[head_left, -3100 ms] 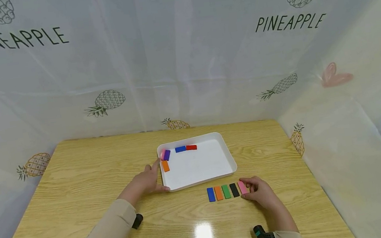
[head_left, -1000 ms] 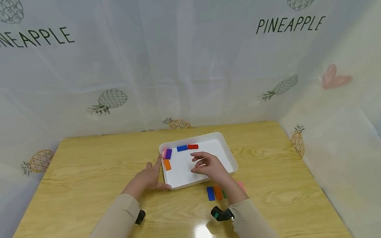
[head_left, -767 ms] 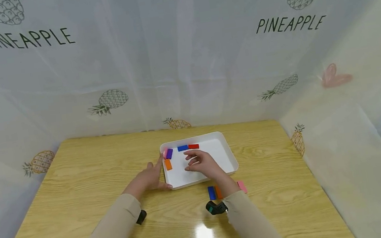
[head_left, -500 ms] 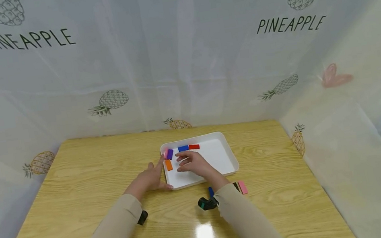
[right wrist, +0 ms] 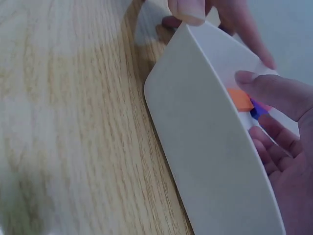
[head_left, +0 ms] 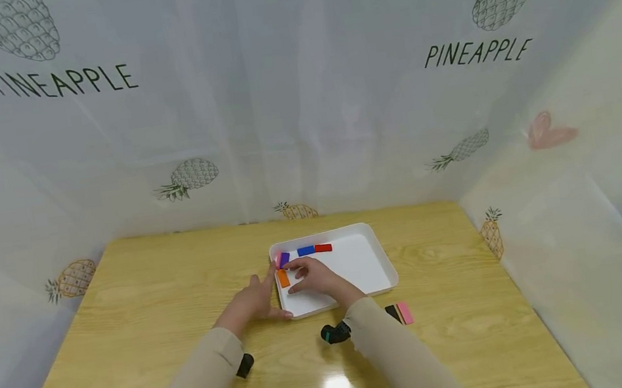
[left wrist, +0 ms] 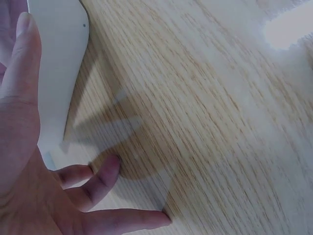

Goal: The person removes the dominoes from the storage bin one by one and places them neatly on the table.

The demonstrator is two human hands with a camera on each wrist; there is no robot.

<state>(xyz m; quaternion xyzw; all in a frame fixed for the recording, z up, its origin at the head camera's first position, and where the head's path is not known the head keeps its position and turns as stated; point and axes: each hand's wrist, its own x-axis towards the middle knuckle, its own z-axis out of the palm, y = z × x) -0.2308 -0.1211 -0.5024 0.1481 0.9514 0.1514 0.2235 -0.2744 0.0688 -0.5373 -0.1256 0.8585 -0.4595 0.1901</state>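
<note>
Over the white tray [head_left: 358, 273], the right hand [head_left: 315, 277], thumb and fingers apart, has shifted leftward, so work seems centred on one orange block [head_left: 283, 279], one purple block [head_left: 284, 260]. The left hand [head_left: 253, 301], spread, touches the rim. Inside too: one pink block [head_left: 279, 259], one blue block [head_left: 306, 251], one red block [head_left: 323, 248]; near right, the desk [head_left: 179, 272] shows one black block [head_left: 393, 313], another pink block [head_left: 405, 313].

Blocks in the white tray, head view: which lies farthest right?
The red block, by the white tray's far wall, right of the blue block; the orange block, purple block and pink block are at the left end.
</note>
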